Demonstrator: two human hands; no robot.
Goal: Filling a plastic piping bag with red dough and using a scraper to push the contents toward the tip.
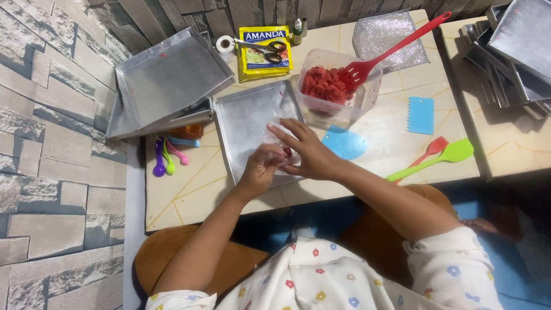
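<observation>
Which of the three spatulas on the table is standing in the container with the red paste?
The red slotted spatula: its head rests in the clear plastic container of red paste. The green spatula and the small red spatula lie flat on the table near its front edge.

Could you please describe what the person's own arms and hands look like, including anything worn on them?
Both forearms are bare. The left hand and right hand wear no gloves, and no rings, watch or bracelet can be made out. Short white sleeves printed with small red, yellow and blue flowers end above the elbows, part of a matching top.
</observation>
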